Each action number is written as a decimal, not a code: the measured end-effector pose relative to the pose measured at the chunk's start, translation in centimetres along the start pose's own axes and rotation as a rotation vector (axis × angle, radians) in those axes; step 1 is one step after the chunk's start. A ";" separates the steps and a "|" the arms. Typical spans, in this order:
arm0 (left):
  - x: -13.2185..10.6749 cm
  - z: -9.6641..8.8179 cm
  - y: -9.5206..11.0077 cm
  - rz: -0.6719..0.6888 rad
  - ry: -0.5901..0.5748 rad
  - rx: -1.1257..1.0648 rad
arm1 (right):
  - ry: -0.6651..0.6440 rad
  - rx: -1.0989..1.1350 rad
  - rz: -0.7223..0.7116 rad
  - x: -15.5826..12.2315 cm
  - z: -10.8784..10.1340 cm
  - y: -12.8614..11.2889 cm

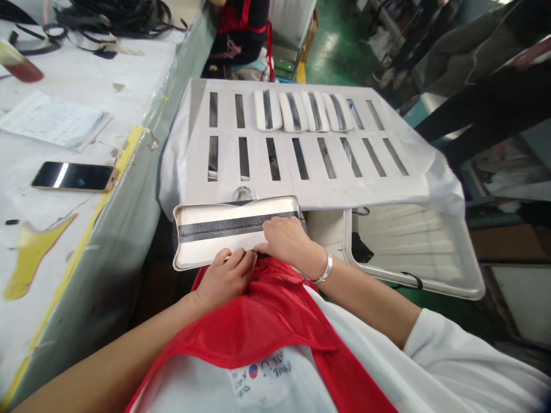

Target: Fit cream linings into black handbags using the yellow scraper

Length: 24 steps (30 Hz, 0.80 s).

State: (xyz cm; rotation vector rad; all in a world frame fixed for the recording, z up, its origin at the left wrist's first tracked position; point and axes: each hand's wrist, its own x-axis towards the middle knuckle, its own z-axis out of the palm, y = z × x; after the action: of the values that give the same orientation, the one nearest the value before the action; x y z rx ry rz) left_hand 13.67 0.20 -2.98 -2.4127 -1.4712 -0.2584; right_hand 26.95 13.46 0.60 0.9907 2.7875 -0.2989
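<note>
A white rectangular box-shaped piece [215, 219] with a dark strip like a zipper along its middle is held close to the red apron [258, 321]. My left hand [228, 275] has its fingers curled over the near edge of this piece. At the right end, my right hand [288, 238] grips the piece, its fingers bent over the dark strip and the thumb at the near edge. Fingertips of both hands nearly meet there. What lies under the piece is hidden. Several smaller white pieces with dark strips [294, 112] lie in a row on the slotted white board [198, 120] ahead.
To the left, a covered worktable [142, 69] bears a phone [73, 176], a paper pad [54, 120], a yellow flat piece [32, 258] and black straps [112, 20]. At right stands a pale plastic tub [465, 275]. A person's legs [465, 57] show farther back.
</note>
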 end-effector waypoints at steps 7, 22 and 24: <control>0.0 0.3 0.9 -0.012 0.077 0.122 | 0.291 0.236 0.002 -5.0 2.9 2.9; 2.9 1.1 1.6 -0.078 -0.016 0.014 | 0.299 0.186 0.105 -4.3 4.3 1.6; 3.0 1.3 1.8 -0.064 -0.030 0.010 | 0.335 0.221 0.153 -5.0 4.4 2.3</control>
State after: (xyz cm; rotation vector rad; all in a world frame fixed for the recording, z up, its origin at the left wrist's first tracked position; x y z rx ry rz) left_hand 16.64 2.44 -3.60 -2.3746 -1.5609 -0.2300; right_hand 32.60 11.12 -2.85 1.4174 2.9953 -0.4669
